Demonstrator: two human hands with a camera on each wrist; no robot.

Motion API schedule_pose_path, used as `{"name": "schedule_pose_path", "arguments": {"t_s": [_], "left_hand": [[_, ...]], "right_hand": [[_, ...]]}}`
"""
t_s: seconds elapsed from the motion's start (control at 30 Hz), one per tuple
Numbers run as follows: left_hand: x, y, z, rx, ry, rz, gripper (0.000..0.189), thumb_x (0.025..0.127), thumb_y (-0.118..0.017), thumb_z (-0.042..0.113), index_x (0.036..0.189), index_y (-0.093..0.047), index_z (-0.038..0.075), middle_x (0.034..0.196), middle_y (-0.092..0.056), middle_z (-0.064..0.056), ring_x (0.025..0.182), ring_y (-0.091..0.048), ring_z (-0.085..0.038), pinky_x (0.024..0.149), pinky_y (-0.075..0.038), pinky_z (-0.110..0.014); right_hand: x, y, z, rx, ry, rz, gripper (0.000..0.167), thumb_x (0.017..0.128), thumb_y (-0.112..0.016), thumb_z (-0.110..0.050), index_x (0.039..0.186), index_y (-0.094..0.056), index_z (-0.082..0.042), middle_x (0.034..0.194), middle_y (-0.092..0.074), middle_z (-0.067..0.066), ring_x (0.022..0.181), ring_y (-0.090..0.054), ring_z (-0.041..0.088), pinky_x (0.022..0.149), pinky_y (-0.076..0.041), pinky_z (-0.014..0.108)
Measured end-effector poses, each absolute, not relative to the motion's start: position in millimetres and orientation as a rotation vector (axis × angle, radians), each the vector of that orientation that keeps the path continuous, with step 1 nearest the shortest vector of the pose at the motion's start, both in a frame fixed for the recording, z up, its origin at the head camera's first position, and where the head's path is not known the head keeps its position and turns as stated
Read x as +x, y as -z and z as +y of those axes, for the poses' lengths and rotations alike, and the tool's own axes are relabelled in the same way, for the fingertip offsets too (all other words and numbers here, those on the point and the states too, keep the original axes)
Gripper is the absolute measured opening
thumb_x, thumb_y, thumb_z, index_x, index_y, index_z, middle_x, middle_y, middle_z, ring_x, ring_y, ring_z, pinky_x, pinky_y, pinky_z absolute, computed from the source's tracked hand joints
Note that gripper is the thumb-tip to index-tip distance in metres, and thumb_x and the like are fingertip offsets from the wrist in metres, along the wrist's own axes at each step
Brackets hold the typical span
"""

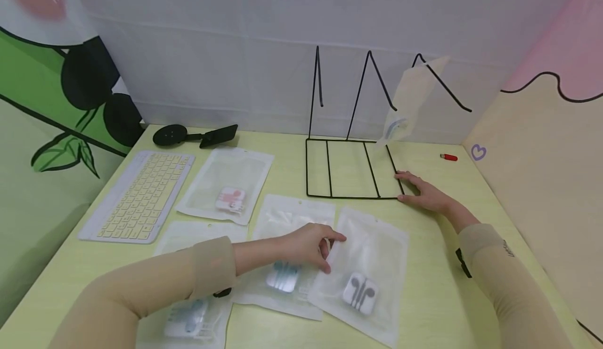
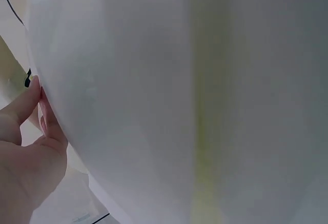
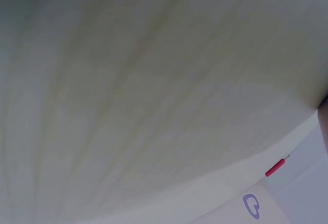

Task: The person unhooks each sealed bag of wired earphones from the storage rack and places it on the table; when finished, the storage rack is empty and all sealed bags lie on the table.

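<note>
My left hand (image 1: 311, 244) is over the zip bags in the head view, its thumb and index finger apart and touching the left edge of the rightmost bag (image 1: 388, 249). That bag lies flat with white wired earphones (image 1: 360, 293) inside. Partly under my left wrist is a second bag (image 1: 301, 210) with a blue-marked earphone case (image 1: 283, 277). My right hand (image 1: 426, 194) rests at the right front corner of a black wire display rack (image 1: 331, 173), fingers and thumb touching its base wire. A pale bag (image 1: 414, 98) hangs from the rack's right hook.
Farther left lie a bag with a pink case (image 1: 231, 200) and another bag (image 1: 188, 307) partly beneath my left arm. A white keyboard (image 1: 141, 197) and a black phone stand (image 1: 193, 135) occupy the left side. A red USB stick (image 1: 449, 157) lies at back right.
</note>
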State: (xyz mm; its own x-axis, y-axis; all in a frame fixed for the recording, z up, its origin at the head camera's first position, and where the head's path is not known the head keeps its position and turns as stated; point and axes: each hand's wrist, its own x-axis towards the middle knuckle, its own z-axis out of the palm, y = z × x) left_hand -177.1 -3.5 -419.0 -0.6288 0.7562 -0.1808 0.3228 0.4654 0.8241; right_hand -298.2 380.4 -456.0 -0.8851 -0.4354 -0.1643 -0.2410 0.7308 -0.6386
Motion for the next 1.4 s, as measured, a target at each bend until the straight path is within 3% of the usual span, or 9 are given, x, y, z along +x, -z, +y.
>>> {"name": "schedule_pose_path", "arguments": {"t_s": [0.27, 0.53, 0.97, 1.4], "left_hand": [[-169, 425, 4, 0.812, -1.131, 2.299, 0.068, 0.065, -0.086, 0.008, 0.126, -0.058, -0.001, 0.073, -0.058, 0.006, 0.06, -0.055, 0.001, 0.073, -0.045, -0.015], [-159, 421, 3, 0.793, -1.113, 2.238, 0.074, 0.065, -0.086, 0.009, 0.131, -0.053, -0.002, 0.071, -0.062, 0.007, 0.061, -0.06, 0.0, 0.073, -0.044, -0.014], [-164, 402, -15, 0.796, -1.032, 2.144, 0.083, 0.067, -0.086, 0.017, 0.139, -0.047, 0.009, 0.097, -0.061, 0.005, 0.07, -0.065, -0.004, 0.066, -0.05, -0.018], [-228, 370, -35, 0.808, -1.009, 2.347, 0.079, 0.068, -0.085, 0.025, 0.138, -0.049, 0.016, 0.114, -0.06, -0.009, 0.081, -0.063, -0.008, 0.068, -0.05, -0.023]], "right_hand": [[-297, 455, 379, -0.518, 0.9, 2.637, 0.071, 0.09, -0.062, -0.039, 0.149, -0.028, -0.019, 0.159, -0.008, 0.009, 0.144, 0.0, 0.037, 0.108, -0.006, 0.067], [-297, 456, 381, -0.519, 0.907, 2.637, 0.07, 0.09, -0.063, -0.039, 0.148, -0.028, -0.02, 0.159, -0.008, 0.009, 0.145, 0.001, 0.036, 0.108, -0.005, 0.067], [-298, 456, 381, -0.542, 0.911, 2.631, 0.07, 0.09, -0.062, -0.037, 0.149, -0.028, -0.018, 0.159, -0.008, 0.01, 0.144, 0.001, 0.037, 0.107, -0.004, 0.068], [-297, 457, 380, -0.546, 0.889, 2.648, 0.07, 0.091, -0.062, -0.039, 0.149, -0.028, -0.02, 0.159, -0.009, 0.008, 0.144, -0.001, 0.037, 0.107, -0.007, 0.068]]}}
